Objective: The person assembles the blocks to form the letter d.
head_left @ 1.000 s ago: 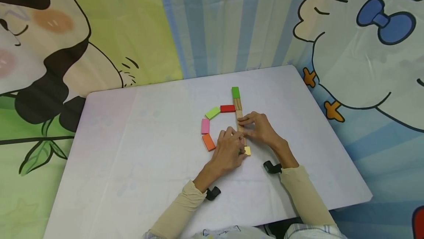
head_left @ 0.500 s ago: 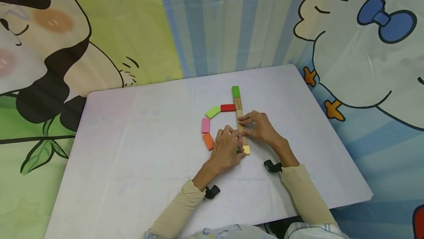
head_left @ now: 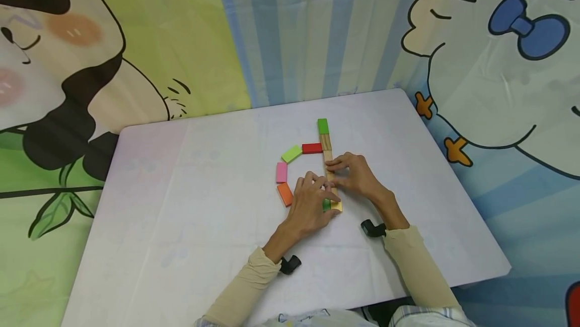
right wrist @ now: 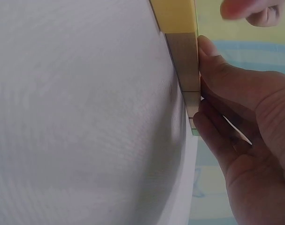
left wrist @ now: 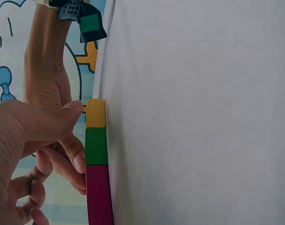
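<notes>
Toy blocks form a column with a loop on its left. At the column's near end lies a yellow block (head_left: pixel 336 207), beside a green block (head_left: pixel 326 205). My left hand (head_left: pixel 309 202) hovers over these, thumb and index finger spread; the right wrist view shows its fingertips apart from the yellow block. A magenta block (left wrist: pixel 99 194), mostly hidden under that hand in the head view, adjoins the green one. With extended fingers, my right hand (head_left: pixel 358 175) touches the column's plain wooden blocks (right wrist: pixel 183 61) from the right.
The loop continues through orange (head_left: pixel 285 194), pink (head_left: pixel 281 172), lime (head_left: pixel 291 154) and red (head_left: pixel 312 148) blocks. Another green block (head_left: pixel 322 126) tops the column. All lie on a white table (head_left: pixel 204 206) before a printed cloth backdrop (head_left: pixel 299 35).
My left index finger has straightened away from the small green block, showing more of it. The yellow block has shifted slightly left, against the green one. My right hand stays in place.
</notes>
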The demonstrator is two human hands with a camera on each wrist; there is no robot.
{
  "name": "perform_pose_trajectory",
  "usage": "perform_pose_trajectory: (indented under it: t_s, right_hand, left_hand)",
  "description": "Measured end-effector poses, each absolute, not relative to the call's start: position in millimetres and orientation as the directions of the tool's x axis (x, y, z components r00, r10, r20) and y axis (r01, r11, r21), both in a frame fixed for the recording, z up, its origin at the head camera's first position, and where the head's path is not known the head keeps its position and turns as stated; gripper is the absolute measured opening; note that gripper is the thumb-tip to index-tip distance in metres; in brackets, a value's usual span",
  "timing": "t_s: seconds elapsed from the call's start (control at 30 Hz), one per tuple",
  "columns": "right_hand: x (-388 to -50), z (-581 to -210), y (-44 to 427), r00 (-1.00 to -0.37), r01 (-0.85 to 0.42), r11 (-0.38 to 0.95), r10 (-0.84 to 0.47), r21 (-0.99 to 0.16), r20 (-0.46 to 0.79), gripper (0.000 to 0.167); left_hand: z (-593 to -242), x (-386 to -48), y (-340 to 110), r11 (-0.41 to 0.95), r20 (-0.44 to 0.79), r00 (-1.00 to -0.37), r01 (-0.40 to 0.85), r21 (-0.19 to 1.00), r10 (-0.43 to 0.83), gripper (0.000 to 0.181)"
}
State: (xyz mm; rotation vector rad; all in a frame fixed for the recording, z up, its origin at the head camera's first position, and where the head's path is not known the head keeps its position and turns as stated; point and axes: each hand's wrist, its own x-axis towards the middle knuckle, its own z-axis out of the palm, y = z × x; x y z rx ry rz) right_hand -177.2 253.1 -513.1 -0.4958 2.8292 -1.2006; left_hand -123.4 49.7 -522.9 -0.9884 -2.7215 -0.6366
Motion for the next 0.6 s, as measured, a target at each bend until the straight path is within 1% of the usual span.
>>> perform_pose_trajectory:
  t_s: [0.07,0.27,0.6]
  right_hand:
    - [-177.5,-514.1,253.4,-0.947,-0.287,0.650,-0.305,-0.704,0.104,0.045]
    - [-177.4,-515.2,253.8,-0.944,-0.295,0.651,-0.311,-0.700,0.109,0.045]
    - [-179.0,-517.1,254.9,-0.946,-0.290,0.655,-0.305,-0.697,0.107,0.044]
  left_hand:
    - [-523.1,-123.1,49.7,0.685,0.302,-0.765,0.644,0.341,0.569,0.024]
    - [-523.7,-122.0,49.3,0.699,0.291,-0.766,0.642,0.314,0.573,0.015]
    - [-524.3,-121.9,49.4,0.703,0.284,-0.765,0.644,0.303,0.578,0.013]
